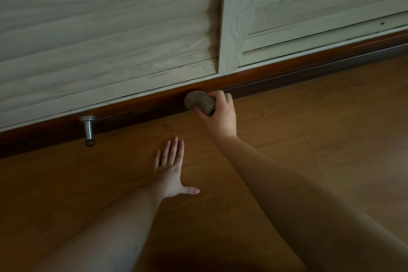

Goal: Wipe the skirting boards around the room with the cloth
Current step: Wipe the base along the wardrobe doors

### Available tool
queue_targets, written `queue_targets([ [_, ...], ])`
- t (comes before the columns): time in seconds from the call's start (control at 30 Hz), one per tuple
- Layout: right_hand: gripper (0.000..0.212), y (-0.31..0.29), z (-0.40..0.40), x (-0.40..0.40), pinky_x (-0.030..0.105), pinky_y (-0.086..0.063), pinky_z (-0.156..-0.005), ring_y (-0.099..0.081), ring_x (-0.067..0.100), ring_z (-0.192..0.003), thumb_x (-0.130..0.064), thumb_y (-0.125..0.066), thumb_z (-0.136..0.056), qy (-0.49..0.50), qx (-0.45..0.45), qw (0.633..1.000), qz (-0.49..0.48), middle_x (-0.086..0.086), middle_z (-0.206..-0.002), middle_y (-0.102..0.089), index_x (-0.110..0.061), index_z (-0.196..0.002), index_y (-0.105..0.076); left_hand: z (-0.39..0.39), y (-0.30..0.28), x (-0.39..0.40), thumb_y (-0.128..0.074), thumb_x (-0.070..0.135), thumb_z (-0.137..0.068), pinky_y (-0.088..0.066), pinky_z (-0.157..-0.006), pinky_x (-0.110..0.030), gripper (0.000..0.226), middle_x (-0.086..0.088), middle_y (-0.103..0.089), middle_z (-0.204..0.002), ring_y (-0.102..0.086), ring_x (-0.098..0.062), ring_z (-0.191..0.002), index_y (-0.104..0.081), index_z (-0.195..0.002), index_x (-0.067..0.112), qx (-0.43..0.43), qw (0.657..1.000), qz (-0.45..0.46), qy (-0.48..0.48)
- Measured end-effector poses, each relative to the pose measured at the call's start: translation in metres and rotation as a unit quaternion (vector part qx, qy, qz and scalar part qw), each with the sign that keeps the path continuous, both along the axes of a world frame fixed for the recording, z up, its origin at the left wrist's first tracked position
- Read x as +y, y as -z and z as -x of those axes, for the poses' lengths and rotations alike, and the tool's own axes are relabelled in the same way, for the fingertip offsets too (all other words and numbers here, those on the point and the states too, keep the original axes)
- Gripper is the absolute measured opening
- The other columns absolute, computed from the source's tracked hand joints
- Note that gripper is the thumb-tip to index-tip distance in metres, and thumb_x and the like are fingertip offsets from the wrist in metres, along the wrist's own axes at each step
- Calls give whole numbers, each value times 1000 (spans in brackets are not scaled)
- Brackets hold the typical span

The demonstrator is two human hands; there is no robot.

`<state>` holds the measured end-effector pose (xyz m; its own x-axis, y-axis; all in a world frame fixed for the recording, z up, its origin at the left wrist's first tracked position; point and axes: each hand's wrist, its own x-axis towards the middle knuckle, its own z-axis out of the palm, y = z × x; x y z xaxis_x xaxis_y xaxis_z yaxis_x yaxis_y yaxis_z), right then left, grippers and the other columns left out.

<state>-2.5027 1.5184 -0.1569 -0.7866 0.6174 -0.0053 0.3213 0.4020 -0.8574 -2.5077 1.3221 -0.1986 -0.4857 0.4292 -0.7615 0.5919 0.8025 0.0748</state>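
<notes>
A dark reddish-brown skirting board (136,107) runs diagonally from lower left to upper right under pale wooden panels. My right hand (219,115) is shut on a bunched grey-brown cloth (198,101), which presses against the board near its middle. My left hand (171,171) lies flat on the wooden floor, palm down, fingers spread, a short way in front of the board and holding nothing.
A metal door stopper (88,129) with a dark rubber tip sticks out from the skirting board to the left of the cloth. Pale wood-grain sliding panels (110,40) stand above the board. Brown wooden floor (309,117) stretches out to the right.
</notes>
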Motion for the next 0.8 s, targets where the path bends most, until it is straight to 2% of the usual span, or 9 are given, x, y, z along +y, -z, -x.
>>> queue_targets([
  [0.1, 45, 3, -10, 39, 30, -52, -87, -55, 15, -103, -24, -78, -81, 0, -10, 999, -34, 3, -116, -53, -13, -118, -56, 1, 2, -1, -61, 91, -57, 20, -116, -47, 152, 3, 64, -135, 46, -24, -136, 56, -130, 24, -2, 1000, -11, 2],
  [0.2, 44, 2, -27, 82, 16, -42, -83, -51, 10, -100, -24, -78, -81, 39, -32, 998, -48, 3, -117, -53, -13, -117, -56, 1, 4, -2, -60, 91, -57, 19, -118, -49, 152, 1, 61, -139, 45, -25, -138, 55, -131, 24, -6, 1000, -23, 3],
  [0.3, 43, 0, -42, 124, 14, -39, -80, -50, 11, -99, -25, -78, -81, 81, -45, 993, -68, 5, -115, -54, -12, -116, -56, 1, 6, -4, -61, 90, -57, 18, -119, -49, 152, 2, 60, -140, 45, -24, -138, 54, -132, 25, -10, 999, -31, -3],
  [0.43, 41, -7, -58, 170, 1, -29, -70, -45, 9, -100, -24, -76, -83, 98, -77, 987, -99, 5, -116, -53, -11, -116, -55, 2, 6, -3, -61, 91, -57, 20, -117, -48, 152, 2, 60, -140, 45, -24, -138, 54, -132, 25, -11, 1000, -26, -3],
  [0.5, 41, -10, -64, 188, 3, -27, -72, -46, 12, -102, -24, -75, -84, 113, -88, 983, -112, 9, -118, -54, -9, -116, -54, 2, 5, -2, -61, 91, -56, 20, -117, -48, 152, 2, 61, -139, 45, -25, -138, 54, -132, 25, -7, 1000, -27, -4],
  [0.6, 43, -13, -70, 205, 22, -36, -82, -49, 20, -108, -26, -74, -85, 142, -96, 979, -107, 13, -122, -53, -8, -118, -53, 1, 4, -1, -62, 90, -56, 20, -117, -48, 152, 3, 62, -137, 46, -24, -137, 53, -132, 26, -9, 1000, -25, -9],
  [0.63, 43, -14, -71, 209, 24, -36, -83, -49, 19, -107, -26, -74, -85, 142, -98, 979, -106, 12, -122, -53, -9, -118, -53, 1, 3, -1, -63, 89, -57, 20, -117, -48, 152, 3, 62, -137, 46, -24, -137, 53, -132, 25, -9, 1000, -22, -9],
  [0.73, 42, -15, -72, 216, 21, -34, -80, -44, 12, -103, -26, -74, -85, 126, -101, 980, -113, 11, -121, -53, -11, -118, -54, 0, 3, -1, -62, 89, -57, 18, -119, -50, 152, 3, 63, -136, 45, -25, -137, 53, -132, 25, -5, 1000, -17, -6],
  [0.8, 41, -16, -76, 220, 24, -35, -82, -44, 13, -103, -25, -74, -85, 131, -103, 979, -116, 11, -121, -53, -11, -118, -54, 0, 3, 0, -63, 89, -57, 18, -119, -49, 153, 3, 63, -135, 45, -24, -137, 54, -131, 25, -5, 1000, -13, -9],
])
